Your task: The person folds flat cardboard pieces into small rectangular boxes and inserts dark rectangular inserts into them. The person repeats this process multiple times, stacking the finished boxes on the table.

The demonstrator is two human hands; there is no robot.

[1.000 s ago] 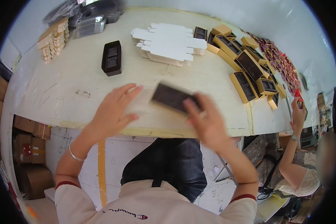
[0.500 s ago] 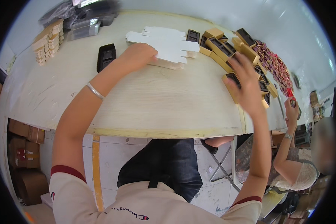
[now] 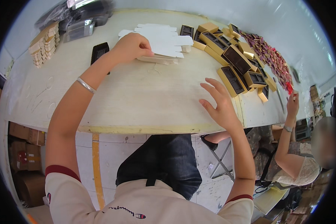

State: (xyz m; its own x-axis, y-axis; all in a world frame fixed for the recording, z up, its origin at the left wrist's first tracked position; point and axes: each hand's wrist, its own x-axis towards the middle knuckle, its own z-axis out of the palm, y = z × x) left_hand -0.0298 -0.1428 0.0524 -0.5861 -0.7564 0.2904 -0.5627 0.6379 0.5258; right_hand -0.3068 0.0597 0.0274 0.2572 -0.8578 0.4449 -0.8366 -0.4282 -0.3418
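My left hand [image 3: 132,46] reaches far across the pale table [image 3: 138,97] and pinches the near edge of a stack of flat white die-cut cardboard blanks [image 3: 160,41]. My right hand [image 3: 220,102] hovers open over the table's right part, fingers spread, holding nothing. Just beyond it lies a group of gold boxes with dark inserts [image 3: 237,63]. A single black tray [image 3: 99,52] lies left of my left wrist, which wears a silver bangle [image 3: 86,85].
A stack of tan cardboard pieces [image 3: 44,43] and dark plastic-wrapped bundles [image 3: 82,18] sit at the far left. Small red and gold items [image 3: 272,59] spread along the right end. Another person sits at the right, one hand [image 3: 293,104] raised at the table edge. Cartons [image 3: 22,149] stand under the table.
My right hand set the dark box among the gold boxes and drew back open toward me. My left hand reached out to the white blanks and took hold of their edge.
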